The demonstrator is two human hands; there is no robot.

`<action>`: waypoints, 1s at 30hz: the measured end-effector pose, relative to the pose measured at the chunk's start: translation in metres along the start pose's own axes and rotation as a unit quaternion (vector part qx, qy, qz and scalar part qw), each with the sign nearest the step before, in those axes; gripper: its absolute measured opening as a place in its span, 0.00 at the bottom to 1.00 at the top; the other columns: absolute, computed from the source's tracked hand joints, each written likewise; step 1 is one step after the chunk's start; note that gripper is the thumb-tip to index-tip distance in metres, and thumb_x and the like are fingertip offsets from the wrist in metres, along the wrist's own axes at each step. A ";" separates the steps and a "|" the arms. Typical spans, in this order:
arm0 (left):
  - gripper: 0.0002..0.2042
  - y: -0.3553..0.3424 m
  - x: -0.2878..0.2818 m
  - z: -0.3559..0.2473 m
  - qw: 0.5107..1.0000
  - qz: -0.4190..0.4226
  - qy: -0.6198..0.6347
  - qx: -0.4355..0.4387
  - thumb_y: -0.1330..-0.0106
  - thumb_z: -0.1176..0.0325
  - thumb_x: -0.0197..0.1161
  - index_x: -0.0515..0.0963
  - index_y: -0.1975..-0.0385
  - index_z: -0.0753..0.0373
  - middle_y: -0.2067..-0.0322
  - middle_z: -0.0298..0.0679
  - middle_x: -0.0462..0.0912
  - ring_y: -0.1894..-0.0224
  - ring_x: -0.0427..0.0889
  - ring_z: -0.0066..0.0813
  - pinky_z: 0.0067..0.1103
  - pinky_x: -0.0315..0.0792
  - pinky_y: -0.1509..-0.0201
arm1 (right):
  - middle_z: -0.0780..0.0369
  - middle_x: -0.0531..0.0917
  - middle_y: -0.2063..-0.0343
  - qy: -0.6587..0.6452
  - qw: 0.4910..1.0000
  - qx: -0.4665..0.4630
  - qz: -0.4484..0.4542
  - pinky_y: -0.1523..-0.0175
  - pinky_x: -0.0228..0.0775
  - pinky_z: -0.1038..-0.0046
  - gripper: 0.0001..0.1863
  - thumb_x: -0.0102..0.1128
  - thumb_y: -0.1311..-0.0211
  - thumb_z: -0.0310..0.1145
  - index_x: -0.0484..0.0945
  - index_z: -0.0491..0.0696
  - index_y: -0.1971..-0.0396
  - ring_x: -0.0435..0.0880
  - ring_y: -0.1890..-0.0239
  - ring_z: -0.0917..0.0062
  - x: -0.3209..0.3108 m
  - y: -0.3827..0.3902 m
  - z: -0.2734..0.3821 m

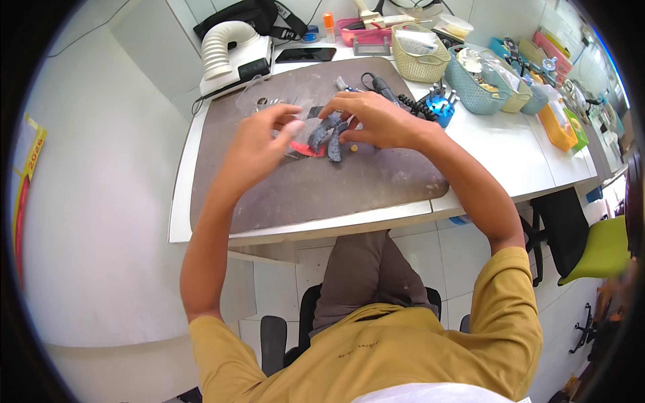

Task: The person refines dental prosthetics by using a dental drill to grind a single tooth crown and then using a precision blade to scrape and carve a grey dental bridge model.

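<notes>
Blue-grey, arch-shaped dental casts [334, 146] are at the middle of the grey-brown mat [289, 198]. My right hand [379, 119] comes in from the right, its thumb and fingers curled about the blue-grey pieces. The exact contact is partly hidden by the fingers. To the left, my left hand [259, 148] hovers with fingers apart and nothing in it. A bright pink-red curved piece [308, 149] lies between the hands, beside the casts. Close to the right thumb sits a small yellowish bit [354, 148].
A white machine with a ribbed hose [228, 50] stands back left, near a black phone [306, 55]. A handpiece with coiled cord [383, 87] and blue bur holder [441, 107] are at right. Baskets [421, 57] and a pink tray [349, 33] line the back.
</notes>
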State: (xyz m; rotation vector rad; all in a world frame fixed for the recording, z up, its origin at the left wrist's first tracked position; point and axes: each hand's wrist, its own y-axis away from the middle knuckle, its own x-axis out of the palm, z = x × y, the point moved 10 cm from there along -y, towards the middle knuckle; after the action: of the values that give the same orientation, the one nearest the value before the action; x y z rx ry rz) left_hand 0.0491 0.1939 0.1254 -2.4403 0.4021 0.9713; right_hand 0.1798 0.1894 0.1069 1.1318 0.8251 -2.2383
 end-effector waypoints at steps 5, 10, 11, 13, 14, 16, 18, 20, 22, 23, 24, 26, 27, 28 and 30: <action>0.17 -0.038 0.052 0.009 0.984 0.172 -0.041 -0.009 0.41 0.70 0.62 0.76 0.53 0.69 0.66 0.49 0.83 0.64 0.82 0.31 0.23 0.73 0.60 | 0.56 0.78 0.55 -0.014 0.998 -0.001 -0.063 0.55 0.73 0.64 0.23 0.66 0.49 0.27 0.72 0.46 0.51 0.81 0.59 0.63 -0.008 0.006 -0.010; 0.19 -0.045 0.061 0.031 0.980 0.198 0.031 -0.014 0.39 0.66 0.62 0.75 0.50 0.67 0.64 0.36 0.80 0.64 0.76 0.20 0.19 0.70 0.59 | 0.55 0.81 0.60 0.093 0.978 0.006 -0.188 0.55 0.73 0.64 0.14 0.61 0.45 0.28 0.77 0.45 0.57 0.81 0.60 0.62 -0.063 0.022 -0.026; 0.19 -0.049 0.050 0.035 0.984 0.139 0.099 -0.045 0.39 0.65 0.62 0.75 0.50 0.66 0.64 0.34 0.80 0.63 0.76 0.19 0.18 0.70 0.59 | 0.55 0.82 0.64 0.107 0.966 0.044 -0.229 0.55 0.73 0.64 0.11 0.60 0.44 0.27 0.79 0.44 0.61 0.82 0.62 0.61 -0.079 0.029 -0.037; 0.19 -0.048 0.036 0.047 0.972 0.054 0.208 -0.094 0.35 0.63 0.60 0.72 0.47 0.63 0.61 0.33 0.79 0.62 0.75 0.17 0.16 0.68 0.58 | 0.54 0.84 0.71 0.125 0.950 0.096 -0.271 0.56 0.72 0.65 0.07 0.56 0.43 0.26 0.82 0.42 0.68 0.83 0.66 0.60 -0.096 0.039 -0.048; 0.19 -0.044 0.038 0.048 0.971 0.054 0.212 -0.095 0.35 0.63 0.60 0.72 0.47 0.63 0.61 0.33 0.79 0.62 0.75 0.17 0.16 0.68 0.58 | 0.54 0.84 0.71 0.127 0.950 0.097 -0.267 0.56 0.72 0.65 0.07 0.56 0.43 0.26 0.82 0.42 0.68 0.83 0.66 0.60 -0.094 0.039 -0.049; 0.20 -0.040 0.029 0.039 0.953 -0.014 0.299 -0.049 0.35 0.64 0.59 0.69 0.44 0.63 0.58 0.35 0.78 0.60 0.76 0.18 0.17 0.69 0.56 | 0.55 0.84 0.69 0.128 0.964 0.124 -0.198 0.59 0.75 0.70 0.09 0.59 0.44 0.26 0.80 0.42 0.63 0.84 0.68 0.66 -0.076 0.036 -0.055; 0.19 -0.038 0.036 0.035 0.944 -0.021 0.326 -0.041 0.34 0.67 0.58 0.69 0.45 0.64 0.55 0.37 0.77 0.59 0.77 0.20 0.19 0.70 0.54 | 0.55 0.84 0.69 0.130 0.972 0.131 -0.148 0.59 0.74 0.68 0.09 0.59 0.45 0.26 0.80 0.42 0.64 0.83 0.67 0.63 -0.054 0.031 -0.056; 0.18 -0.036 0.041 0.033 0.928 -0.021 0.371 -0.029 0.35 0.69 0.59 0.68 0.47 0.65 0.54 0.40 0.78 0.57 0.78 0.22 0.20 0.72 0.53 | 0.54 0.84 0.70 0.132 0.977 0.134 -0.098 0.59 0.74 0.67 0.09 0.59 0.46 0.26 0.81 0.42 0.65 0.83 0.67 0.61 -0.031 0.026 -0.059; 0.18 -0.031 0.042 0.030 0.924 -0.032 0.381 -0.029 0.35 0.71 0.59 0.68 0.47 0.65 0.54 0.42 0.78 0.56 0.78 0.23 0.21 0.73 0.52 | 0.53 0.82 0.71 0.206 0.967 0.128 -0.074 0.57 0.72 0.64 0.08 0.61 0.48 0.27 0.81 0.42 0.68 0.81 0.65 0.58 -0.019 0.021 -0.057; 0.17 -0.029 0.040 0.029 0.920 -0.043 0.390 -0.029 0.36 0.72 0.60 0.67 0.48 0.65 0.53 0.44 0.78 0.55 0.79 0.25 0.22 0.74 0.51 | 0.53 0.81 0.71 0.200 0.967 0.146 -0.064 0.56 0.70 0.62 0.06 0.61 0.47 0.27 0.80 0.43 0.69 0.80 0.64 0.58 -0.018 0.020 -0.057; 0.17 -0.028 0.040 0.027 0.919 -0.047 0.390 -0.027 0.36 0.72 0.60 0.67 0.48 0.65 0.53 0.44 0.78 0.55 0.79 0.25 0.22 0.74 0.51 | 0.53 0.81 0.71 0.202 0.967 0.142 -0.063 0.56 0.70 0.62 0.06 0.61 0.47 0.27 0.80 0.43 0.69 0.80 0.64 0.58 -0.018 0.018 -0.053; 0.16 -0.027 0.039 0.018 0.897 -0.047 0.439 -0.011 0.36 0.75 0.59 0.66 0.49 0.67 0.55 0.45 0.79 0.54 0.79 0.27 0.22 0.75 0.50 | 0.54 0.81 0.70 0.233 0.944 0.234 -0.011 0.56 0.70 0.62 0.09 0.60 0.47 0.27 0.79 0.42 0.65 0.79 0.63 0.58 -0.016 0.021 -0.068; 0.16 -0.027 0.039 0.013 0.891 -0.039 0.453 -0.007 0.35 0.75 0.58 0.66 0.48 0.66 0.55 0.46 0.79 0.53 0.79 0.28 0.24 0.75 0.48 | 0.54 0.81 0.71 0.241 0.943 0.228 -0.025 0.56 0.70 0.62 0.13 0.60 0.47 0.26 0.77 0.40 0.61 0.80 0.64 0.57 -0.019 0.021 -0.069; 0.16 -0.025 0.039 0.013 0.892 -0.041 0.450 -0.004 0.35 0.75 0.58 0.66 0.48 0.66 0.55 0.46 0.79 0.53 0.79 0.28 0.24 0.75 0.48 | 0.54 0.81 0.71 0.243 0.943 0.225 -0.027 0.56 0.70 0.62 0.13 0.60 0.47 0.26 0.77 0.40 0.61 0.80 0.64 0.57 -0.020 0.022 -0.067; 0.18 -0.023 0.044 0.013 0.878 -0.032 0.478 -0.017 0.35 0.76 0.57 0.66 0.45 0.65 0.53 0.46 0.78 0.51 0.79 0.30 0.26 0.74 0.45 | 0.54 0.81 0.73 0.231 0.940 0.235 -0.092 0.56 0.70 0.63 0.16 0.60 0.49 0.25 0.76 0.39 0.58 0.80 0.65 0.57 -0.039 0.030 -0.060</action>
State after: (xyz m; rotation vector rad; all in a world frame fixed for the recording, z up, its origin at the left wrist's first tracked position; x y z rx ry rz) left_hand 0.0829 0.2167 0.0935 -2.7820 0.6034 -0.3458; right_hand 0.2522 0.2166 0.1024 1.9283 0.5927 -2.4347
